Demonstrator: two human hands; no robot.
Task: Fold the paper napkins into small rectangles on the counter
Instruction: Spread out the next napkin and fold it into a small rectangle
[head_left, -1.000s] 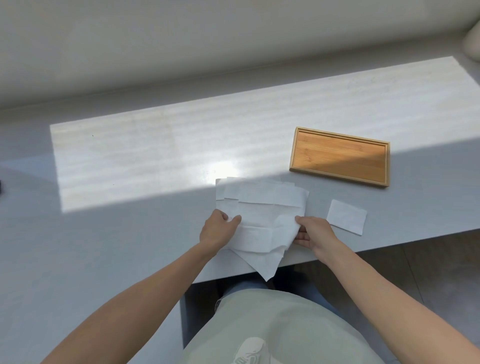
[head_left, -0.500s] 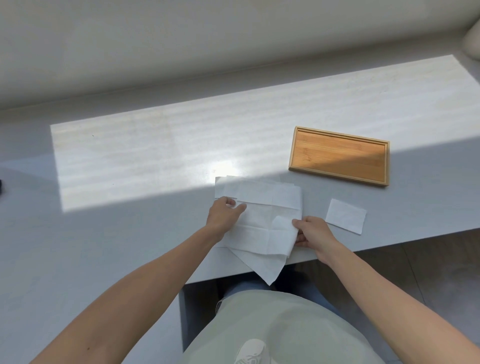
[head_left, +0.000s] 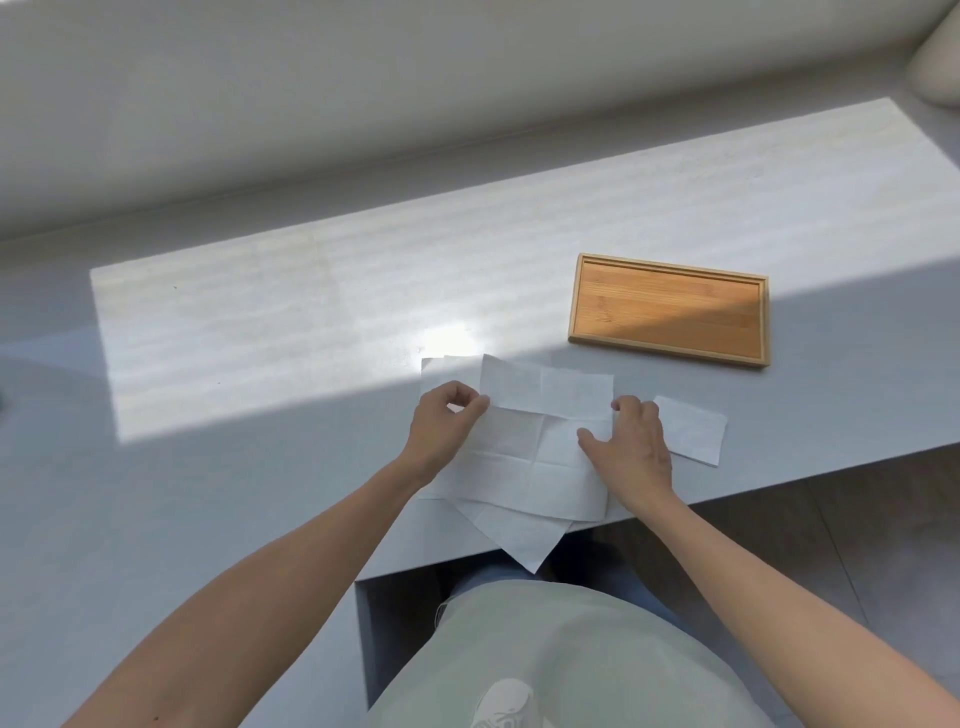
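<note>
One head-worn camera looks steeply down and forward, close over the counter edge.

Two bare forearms running up into bare hands, the left hand and the right hand, no rings past the fingers, no sleeves below the wrists, and a pale sage-green top with a white printed graphic low on the front.
</note>
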